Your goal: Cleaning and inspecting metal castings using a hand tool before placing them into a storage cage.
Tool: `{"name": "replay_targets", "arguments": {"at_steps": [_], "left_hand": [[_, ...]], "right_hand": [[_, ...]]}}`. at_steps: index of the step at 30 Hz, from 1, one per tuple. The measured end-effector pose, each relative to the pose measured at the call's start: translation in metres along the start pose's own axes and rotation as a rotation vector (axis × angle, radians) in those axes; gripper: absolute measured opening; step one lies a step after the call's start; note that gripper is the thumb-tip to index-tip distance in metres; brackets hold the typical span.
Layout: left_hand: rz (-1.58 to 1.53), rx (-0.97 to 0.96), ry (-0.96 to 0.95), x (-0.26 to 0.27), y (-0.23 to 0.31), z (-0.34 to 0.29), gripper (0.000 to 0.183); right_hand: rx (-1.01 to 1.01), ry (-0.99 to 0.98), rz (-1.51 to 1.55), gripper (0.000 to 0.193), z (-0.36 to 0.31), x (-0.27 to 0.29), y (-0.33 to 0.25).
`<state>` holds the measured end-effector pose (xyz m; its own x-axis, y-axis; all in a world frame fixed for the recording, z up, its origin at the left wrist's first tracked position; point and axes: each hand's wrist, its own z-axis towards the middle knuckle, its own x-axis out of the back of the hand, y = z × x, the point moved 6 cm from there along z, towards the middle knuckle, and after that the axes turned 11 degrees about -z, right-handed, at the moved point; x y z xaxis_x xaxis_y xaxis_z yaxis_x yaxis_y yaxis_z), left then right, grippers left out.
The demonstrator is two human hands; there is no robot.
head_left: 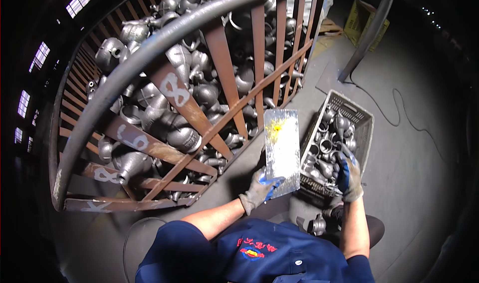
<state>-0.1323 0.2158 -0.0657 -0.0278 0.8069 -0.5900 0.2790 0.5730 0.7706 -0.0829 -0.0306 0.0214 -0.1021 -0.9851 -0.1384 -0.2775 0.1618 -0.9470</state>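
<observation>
My left hand (259,189), in a grey glove with blue coating, lies at the lower left edge of an upright-looking narrow metal plate (282,158). Its blue fingers are apart over the plate's surface, and no part shows in them. Yellow smears mark the upper half of the plate. On the right, my gloved right hand (351,175) is over the near right side of a grey plastic crate (368,133), fingers stretched and slightly bent. Grey metal castings (327,146), rounded and hollow, fill the crate; some lie close to the fingertips. I see nothing held in this hand.
A large rusty barred metal cage (219,73) heaped with similar castings takes up the left. One casting (317,225) lies by my legs. Behind the crate stand a metal post (366,38) with a cable (394,118) and a yellow crate (366,23).
</observation>
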Motion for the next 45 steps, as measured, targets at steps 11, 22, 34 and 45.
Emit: {"name": "replay_targets", "arguments": {"at_steps": [11, 22, 34, 45], "left_hand": [[0.132, 0.182, 0.077, -0.004, 0.008, 0.003, 0.026], [0.313, -0.049, -0.243, 0.025, -0.027, 0.022, 0.032], [0.596, -0.230, -0.261, -0.015, 0.022, 0.010, 0.031], [0.836, -1.029, -0.219, -0.001, 0.012, 0.006, 0.018]], "right_hand": [[0.370, -0.220, 0.044, 0.049, 0.108, -0.237, -0.145], [0.606, 0.111, -0.174, 0.043, 0.121, -0.283, -0.130], [0.470, 0.077, 0.047, 0.032, 0.117, -0.276, -0.121], [0.517, 0.021, 0.085, 0.029, 0.125, -0.275, -0.146]]}}
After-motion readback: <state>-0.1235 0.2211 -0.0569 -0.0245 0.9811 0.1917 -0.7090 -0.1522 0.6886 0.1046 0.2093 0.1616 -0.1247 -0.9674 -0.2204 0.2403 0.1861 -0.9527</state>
